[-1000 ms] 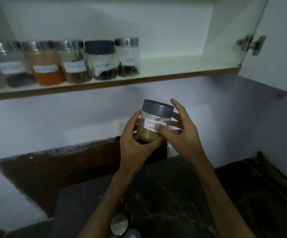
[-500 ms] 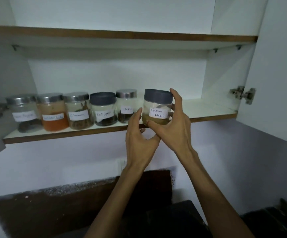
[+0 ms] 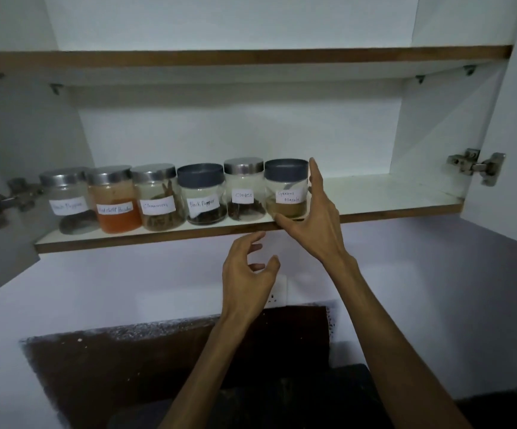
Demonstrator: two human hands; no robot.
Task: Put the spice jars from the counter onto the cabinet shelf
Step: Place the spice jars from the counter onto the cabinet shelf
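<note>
From where I watched, the left hand (image 3: 248, 274) hung below the shelf (image 3: 164, 235), fingers loosely curled, holding nothing. The Garam Masala jar (image 3: 286, 188) stood at the row's right end against the Cloves jar (image 3: 244, 188). The right hand (image 3: 313, 218) cupped it with straight fingers; I judged a careless pull-away could drag it over the front edge.

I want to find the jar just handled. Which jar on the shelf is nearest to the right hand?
The Garam Masala jar, last on the right of the row, with a dark lid. The right hand is at its side; the Cloves jar is farther left.
</note>
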